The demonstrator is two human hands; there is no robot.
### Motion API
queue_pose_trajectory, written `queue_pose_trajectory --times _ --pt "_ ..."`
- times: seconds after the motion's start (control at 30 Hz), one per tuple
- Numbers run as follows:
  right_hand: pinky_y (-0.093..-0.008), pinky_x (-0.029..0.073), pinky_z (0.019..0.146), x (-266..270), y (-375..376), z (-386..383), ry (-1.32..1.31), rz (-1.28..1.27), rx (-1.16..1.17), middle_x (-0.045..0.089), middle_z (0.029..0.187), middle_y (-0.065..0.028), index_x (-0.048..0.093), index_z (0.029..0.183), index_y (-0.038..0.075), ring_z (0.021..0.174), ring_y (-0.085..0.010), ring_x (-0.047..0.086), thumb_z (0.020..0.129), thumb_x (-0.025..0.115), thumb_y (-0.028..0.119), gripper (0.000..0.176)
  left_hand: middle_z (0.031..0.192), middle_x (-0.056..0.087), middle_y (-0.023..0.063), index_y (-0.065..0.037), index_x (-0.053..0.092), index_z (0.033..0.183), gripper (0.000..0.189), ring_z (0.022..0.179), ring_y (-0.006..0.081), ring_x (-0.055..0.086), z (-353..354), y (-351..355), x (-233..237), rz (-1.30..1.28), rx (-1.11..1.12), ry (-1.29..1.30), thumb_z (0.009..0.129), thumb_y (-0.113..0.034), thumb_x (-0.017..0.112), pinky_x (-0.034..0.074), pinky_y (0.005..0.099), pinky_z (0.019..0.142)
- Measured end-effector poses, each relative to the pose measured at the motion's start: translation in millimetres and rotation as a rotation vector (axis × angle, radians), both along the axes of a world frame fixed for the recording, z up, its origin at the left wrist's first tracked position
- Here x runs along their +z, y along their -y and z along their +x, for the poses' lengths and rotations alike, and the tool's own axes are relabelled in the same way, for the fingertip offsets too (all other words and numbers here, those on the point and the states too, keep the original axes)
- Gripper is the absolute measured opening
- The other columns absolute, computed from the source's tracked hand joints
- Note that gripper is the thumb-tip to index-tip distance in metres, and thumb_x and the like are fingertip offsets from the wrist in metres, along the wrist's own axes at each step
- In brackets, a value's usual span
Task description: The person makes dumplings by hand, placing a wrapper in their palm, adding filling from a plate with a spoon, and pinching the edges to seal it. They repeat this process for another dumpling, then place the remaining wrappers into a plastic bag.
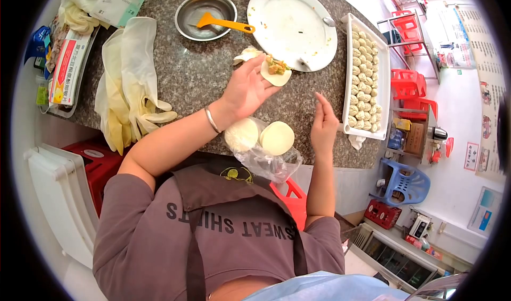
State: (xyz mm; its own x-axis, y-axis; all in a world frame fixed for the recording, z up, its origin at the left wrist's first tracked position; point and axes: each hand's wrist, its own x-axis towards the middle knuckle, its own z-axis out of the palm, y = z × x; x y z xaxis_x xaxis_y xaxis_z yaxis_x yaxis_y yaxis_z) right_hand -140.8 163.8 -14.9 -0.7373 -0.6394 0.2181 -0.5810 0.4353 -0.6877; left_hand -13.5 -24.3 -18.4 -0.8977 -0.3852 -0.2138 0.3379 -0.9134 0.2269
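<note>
On the fingers of my left hand, palm up, rests a round dumpling wrapper with a small heap of chopped filling on it. My right hand is held above the counter to the right, forefinger stretched out and the other fingers partly bent, with nothing visible in it. Two stacks of round wrappers lie on a clear plastic bag at the near edge. Beyond my left hand is a large white plate with scraps of filling and a spoon on its rim.
A white tray of pleated dumplings stands at the right. A metal bowl with an orange scraper is at the back. Pale rubber gloves and a box lie left on the speckled counter.
</note>
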Motion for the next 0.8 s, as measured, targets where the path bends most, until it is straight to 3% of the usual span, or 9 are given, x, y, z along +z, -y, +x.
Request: queue_pose_trajectory --times 0.2,0.27,0.3,0.4,0.47,0.53,0.63,0.7,0.8 --pt "-0.0276 0.043 0.056 8 7 34 0.130 0.030 0.079 0.060 0.071 -0.0109 0.060 0.118 0.003 0.056 -0.0128 0.049 0.095 0.048 0.006 0.026 0.130 0.051 0.0156 0.001 0.038 0.132 0.051 0.121 0.0283 0.051 1 0 0 -0.011 -0.014 0.004 0.095 -0.032 0.050 0.041 0.0429 0.103" --pt "-0.0207 0.034 0.053 9 5 31 0.180 -0.045 0.069 0.046 0.069 0.0036 0.060 0.119 0.000 0.060 -0.0037 0.037 0.096 0.047 0.005 0.027 0.130 0.051 0.0154 0.001 0.038 0.132 0.051 0.120 0.0280 0.052 2 -1 1 -0.018 -0.018 0.008 0.095 -0.032 0.049 0.041 0.0429 0.102" --pt "-0.0207 0.034 0.053 7 2 29 0.179 -0.046 0.069 0.046 0.069 0.0036 0.060 0.119 0.000 0.060 -0.0037 0.037 0.096 0.047 0.005 0.027 0.129 0.052 0.0158 0.002 0.039 0.131 0.051 0.119 0.0276 0.053 2 -2 4 -0.042 -0.030 0.058 0.095 -0.032 0.049 0.043 0.0427 0.102" --pt "-0.0225 0.041 0.058 1 -6 26 0.070 -0.061 0.089 0.058 0.074 -0.0017 0.061 0.118 -0.001 0.064 -0.0064 0.049 0.095 0.048 0.002 0.026 0.127 0.053 0.0166 0.004 0.039 0.130 0.050 0.117 0.0270 0.054 2 -1 10 -0.057 -0.037 0.073 0.096 -0.032 0.047 0.044 0.0418 0.101" --pt "-0.0297 0.052 0.072 -1 -7 29 -0.134 -0.101 0.161 0.069 0.098 -0.0175 0.064 0.114 0.002 0.084 -0.0212 0.069 0.090 0.054 0.002 0.026 0.126 0.053 0.0171 0.005 0.039 0.129 0.050 0.117 0.0268 0.055 4 1 12 -0.047 -0.033 0.043 0.096 -0.032 0.046 0.045 0.0411 0.101" --pt "-0.0308 0.052 0.073 -2 -12 31 -0.105 -0.051 0.145 0.068 0.101 -0.0191 0.065 0.113 0.003 0.086 -0.0243 0.070 0.089 0.056 0.001 0.026 0.125 0.053 0.0182 0.006 0.039 0.128 0.049 0.116 0.0271 0.055 6 5 13 0.016 -0.045 -0.015 0.097 -0.032 0.044 0.047 0.0389 0.100" --pt "-0.0251 0.047 0.063 -8 -22 31 -0.208 -0.143 0.179 0.068 0.086 -0.0088 0.062 0.116 -0.002 0.069 -0.0118 0.060 0.093 0.052 0.003 0.025 0.126 0.053 0.0185 0.006 0.039 0.129 0.048 0.116 0.0268 0.056 6 10 10 0.028 -0.045 -0.040 0.098 -0.030 0.042 0.048 0.0374 0.098" --pt "-0.0211 0.037 0.050 0 -29 35 0.056 -0.128 0.080 0.054 0.066 0.0022 0.060 0.118 -0.001 0.055 -0.0052 0.046 0.096 0.049 0.007 0.026 0.126 0.053 0.0181 0.005 0.039 0.129 0.047 0.115 0.0263 0.056 7 9 12 -0.013 -0.028 -0.024 0.098 -0.030 0.042 0.049 0.0368 0.098" --pt "-0.0191 0.024 0.046 20 -25 39 0.304 -0.122 0.142 0.038 0.060 0.0086 0.059 0.120 0.000 0.051 -0.0009 0.031 0.098 0.047 0.010 0.027 0.126 0.053 0.0170 0.004 0.040 0.128 0.045 0.114 0.0251 0.057 7 5 18 -0.100 -0.023 0.024 0.098 -0.028 0.044 0.050 0.0360 0.097"
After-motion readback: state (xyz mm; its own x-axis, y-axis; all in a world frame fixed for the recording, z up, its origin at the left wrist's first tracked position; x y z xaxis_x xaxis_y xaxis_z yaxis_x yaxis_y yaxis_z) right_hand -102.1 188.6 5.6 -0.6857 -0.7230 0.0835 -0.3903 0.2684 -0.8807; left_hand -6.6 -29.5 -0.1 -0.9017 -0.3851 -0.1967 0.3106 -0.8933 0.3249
